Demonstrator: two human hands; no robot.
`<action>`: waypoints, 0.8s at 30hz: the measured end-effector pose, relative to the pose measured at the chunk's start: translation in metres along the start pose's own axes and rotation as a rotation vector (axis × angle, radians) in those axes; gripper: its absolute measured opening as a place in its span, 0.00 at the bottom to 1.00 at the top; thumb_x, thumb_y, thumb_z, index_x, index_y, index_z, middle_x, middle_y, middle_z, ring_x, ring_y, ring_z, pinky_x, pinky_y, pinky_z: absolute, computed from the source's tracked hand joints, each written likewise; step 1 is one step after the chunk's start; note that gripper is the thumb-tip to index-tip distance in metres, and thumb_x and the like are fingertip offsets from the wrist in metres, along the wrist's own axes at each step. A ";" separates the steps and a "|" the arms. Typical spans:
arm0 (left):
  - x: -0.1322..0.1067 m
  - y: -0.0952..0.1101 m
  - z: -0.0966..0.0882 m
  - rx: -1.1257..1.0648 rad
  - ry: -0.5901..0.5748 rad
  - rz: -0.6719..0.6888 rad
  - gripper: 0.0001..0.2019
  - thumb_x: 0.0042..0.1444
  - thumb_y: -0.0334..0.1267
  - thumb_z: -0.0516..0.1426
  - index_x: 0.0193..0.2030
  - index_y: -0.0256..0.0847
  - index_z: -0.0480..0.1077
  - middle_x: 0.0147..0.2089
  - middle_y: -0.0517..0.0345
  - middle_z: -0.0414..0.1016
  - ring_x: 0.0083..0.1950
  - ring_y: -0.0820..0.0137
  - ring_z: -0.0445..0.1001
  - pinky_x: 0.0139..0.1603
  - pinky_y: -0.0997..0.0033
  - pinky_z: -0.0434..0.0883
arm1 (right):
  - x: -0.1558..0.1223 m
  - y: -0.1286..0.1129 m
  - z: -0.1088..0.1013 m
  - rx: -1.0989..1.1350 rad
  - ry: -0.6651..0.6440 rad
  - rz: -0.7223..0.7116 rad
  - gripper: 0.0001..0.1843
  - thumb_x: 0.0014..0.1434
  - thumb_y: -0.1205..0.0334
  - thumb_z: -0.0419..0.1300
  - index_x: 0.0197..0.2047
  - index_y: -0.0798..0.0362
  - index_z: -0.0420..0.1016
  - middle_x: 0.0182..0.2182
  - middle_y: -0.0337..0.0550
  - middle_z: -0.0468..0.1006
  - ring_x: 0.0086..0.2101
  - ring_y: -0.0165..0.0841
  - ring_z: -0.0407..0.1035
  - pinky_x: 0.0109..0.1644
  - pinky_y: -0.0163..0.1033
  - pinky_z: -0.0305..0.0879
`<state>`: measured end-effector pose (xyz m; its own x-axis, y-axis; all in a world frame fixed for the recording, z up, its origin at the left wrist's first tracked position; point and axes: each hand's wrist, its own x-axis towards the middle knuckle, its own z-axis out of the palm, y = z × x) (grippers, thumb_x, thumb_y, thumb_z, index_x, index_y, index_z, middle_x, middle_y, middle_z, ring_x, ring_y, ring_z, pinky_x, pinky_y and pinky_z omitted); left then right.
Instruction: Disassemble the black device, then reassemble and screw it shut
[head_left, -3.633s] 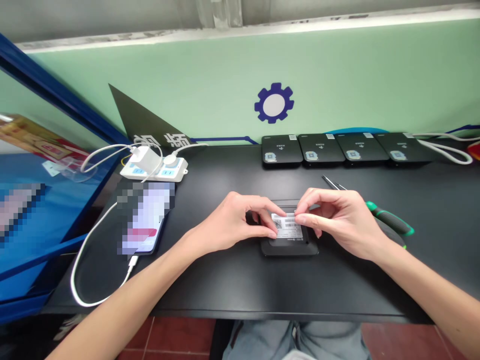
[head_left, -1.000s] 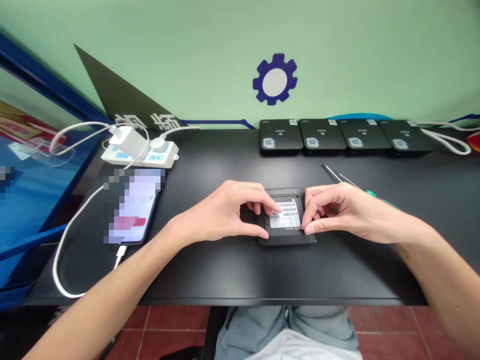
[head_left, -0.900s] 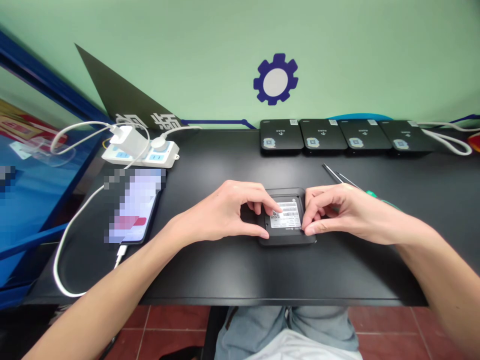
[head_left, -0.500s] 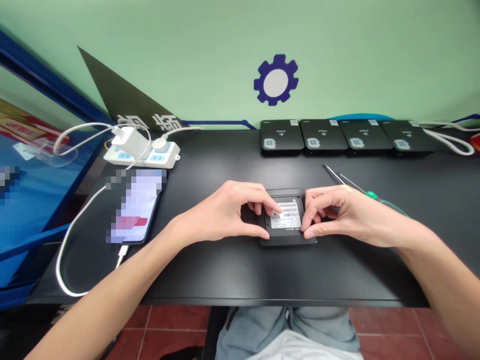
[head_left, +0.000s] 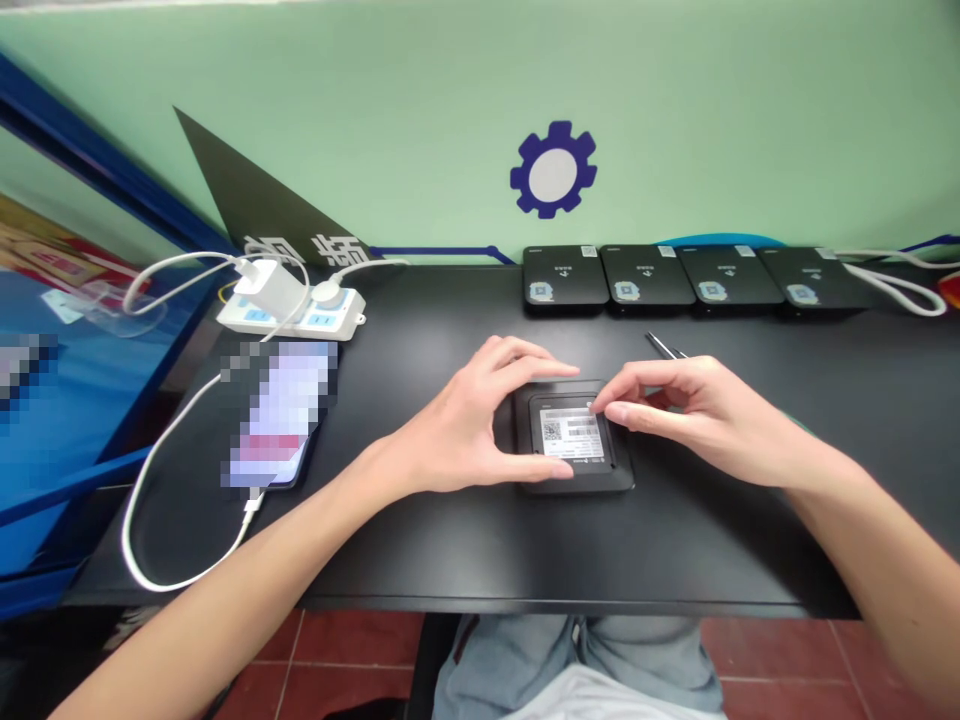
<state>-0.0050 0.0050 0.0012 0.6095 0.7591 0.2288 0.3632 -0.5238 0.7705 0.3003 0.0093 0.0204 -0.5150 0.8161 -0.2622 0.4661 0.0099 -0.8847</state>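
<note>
The left hand (head_left: 465,425) spread wide around the black device (head_left: 620,470), while the right hand (head_left: 686,415), gathered narrow, touched its white barcode label (head_left: 564,433).

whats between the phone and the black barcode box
Head view: the person's bare left hand, fingers reaching the matte black rectangular box.

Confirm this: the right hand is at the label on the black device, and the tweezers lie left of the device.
No: the tweezers lie right of the black device, not left, as the head view shows. The right hand is at the label, as you said.
</note>
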 end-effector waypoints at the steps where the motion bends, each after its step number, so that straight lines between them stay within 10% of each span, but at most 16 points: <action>1: -0.001 0.000 0.004 0.014 -0.007 0.002 0.46 0.54 0.56 0.81 0.76 0.50 0.74 0.72 0.43 0.75 0.75 0.44 0.72 0.78 0.41 0.72 | 0.000 0.000 0.000 0.012 0.031 -0.005 0.21 0.70 0.36 0.71 0.48 0.45 0.89 0.38 0.39 0.84 0.37 0.30 0.71 0.39 0.36 0.66; 10: -0.004 0.005 0.035 0.139 -0.072 -0.012 0.57 0.49 0.50 0.81 0.82 0.46 0.59 0.76 0.38 0.71 0.73 0.41 0.70 0.71 0.35 0.73 | 0.006 -0.002 0.002 0.041 0.235 -0.069 0.20 0.69 0.37 0.72 0.48 0.45 0.90 0.38 0.41 0.85 0.36 0.28 0.73 0.40 0.31 0.70; 24: -0.004 0.007 0.018 0.106 0.196 0.086 0.54 0.45 0.45 0.80 0.78 0.46 0.63 0.72 0.45 0.78 0.67 0.46 0.76 0.70 0.44 0.73 | 0.008 0.008 0.003 -0.003 0.389 -0.137 0.24 0.71 0.35 0.69 0.52 0.47 0.88 0.31 0.40 0.79 0.32 0.28 0.72 0.35 0.34 0.67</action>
<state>0.0076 -0.0084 -0.0051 0.4963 0.7652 0.4101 0.3942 -0.6195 0.6788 0.2980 0.0140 0.0107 -0.2618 0.9648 0.0235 0.4148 0.1344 -0.8999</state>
